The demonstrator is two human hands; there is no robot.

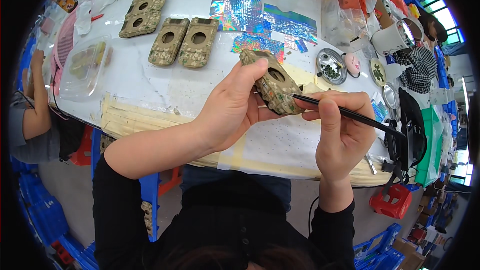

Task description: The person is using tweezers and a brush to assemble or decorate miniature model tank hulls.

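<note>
A camouflage model tank hull [284, 94] with a round hole in its top is gripped in my left hand [232, 100], thumb on the upper face and fingers under it. My right hand [345, 127] pinches a pair of black tweezers [357, 115], whose tips meet the hull's near right end. Whether the tips hold some tiny part is too small to tell. Two more tank hulls stand beyond my left hand, a left one [165, 52] and a right one [192, 56]. Below the held hull lies a white sheet [280, 142] dotted with tiny dark specks.
Further hulls [142, 22] sit at the far left. Shiny holographic sticker sheets [235, 10] lie at the back middle. Right of them are a round metal dish [340, 70] with small green parts and a white bucket [392, 37]. A clear plastic box [82, 70] and another person's arm [37, 105] are at left.
</note>
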